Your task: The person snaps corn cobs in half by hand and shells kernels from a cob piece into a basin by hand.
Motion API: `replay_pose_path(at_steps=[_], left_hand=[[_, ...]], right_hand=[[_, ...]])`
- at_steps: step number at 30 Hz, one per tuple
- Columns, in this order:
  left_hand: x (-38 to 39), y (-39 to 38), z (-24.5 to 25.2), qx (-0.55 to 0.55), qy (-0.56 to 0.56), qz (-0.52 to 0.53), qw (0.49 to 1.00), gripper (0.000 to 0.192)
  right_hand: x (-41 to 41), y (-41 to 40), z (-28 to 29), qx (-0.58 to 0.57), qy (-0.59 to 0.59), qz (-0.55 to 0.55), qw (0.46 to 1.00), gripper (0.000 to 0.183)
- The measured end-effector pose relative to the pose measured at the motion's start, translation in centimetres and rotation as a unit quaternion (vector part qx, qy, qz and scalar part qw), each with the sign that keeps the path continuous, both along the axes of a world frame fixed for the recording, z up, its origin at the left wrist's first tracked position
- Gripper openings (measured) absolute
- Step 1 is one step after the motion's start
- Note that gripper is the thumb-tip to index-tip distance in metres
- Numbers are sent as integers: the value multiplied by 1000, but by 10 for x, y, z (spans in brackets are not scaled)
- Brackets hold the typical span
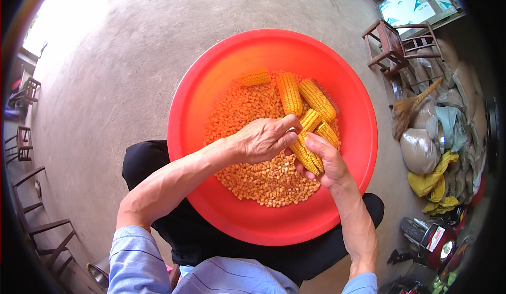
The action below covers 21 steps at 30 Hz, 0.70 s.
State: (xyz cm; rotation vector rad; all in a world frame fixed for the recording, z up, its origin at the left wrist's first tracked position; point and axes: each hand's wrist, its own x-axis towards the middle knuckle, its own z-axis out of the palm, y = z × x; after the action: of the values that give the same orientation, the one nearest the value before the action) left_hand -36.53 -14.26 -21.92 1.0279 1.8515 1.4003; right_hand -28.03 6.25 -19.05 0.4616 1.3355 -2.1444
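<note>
My right hand grips a yellow corn cob over a wide red plastic basin. Against the cob's upper end, my left hand has its thumb and fingers pinched together; whether a kernel sits between them is hidden. Loose corn kernels cover the basin's bottom. Beyond my hands lie several more cobs, among them an upright one, a slanted one and one at the far side. Shorter cob pieces rest close to my right hand.
The basin sits over my knees in black trousers. On the right are wooden chairs, a straw broom, filled sacks, a yellow bag and a red motorcycle. Wooden chairs also line the left side of the concrete floor.
</note>
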Motion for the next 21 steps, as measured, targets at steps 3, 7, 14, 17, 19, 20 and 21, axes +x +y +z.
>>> replay_pose_path(at_steps=[3,7,14,17,19,20,21], left_hand=[[0,3,0,-14,-4,17,1000,34],[2,7,-5,5,-36,71,997,36],[2,9,-8,-34,-21,159,987,38],[2,8,-12,-48,-100,170,979,45],[4,8,-11,-35,-175,174,968,47],[1,5,-15,-26,-185,134,973,55],[0,4,-12,-27,-185,132,974,55]], right_hand=[[1,0,-1,-1,0,-5,1000,40],[1,-1,0,-13,-1,-14,1000,39],[-3,-3,-5,12,4,40,999,40],[-3,-3,-1,22,2,21,1000,41],[-3,0,-5,9,-2,13,1000,36],[-2,1,-6,14,-5,4,1000,36],[-1,1,-7,19,-8,-6,1000,37]])
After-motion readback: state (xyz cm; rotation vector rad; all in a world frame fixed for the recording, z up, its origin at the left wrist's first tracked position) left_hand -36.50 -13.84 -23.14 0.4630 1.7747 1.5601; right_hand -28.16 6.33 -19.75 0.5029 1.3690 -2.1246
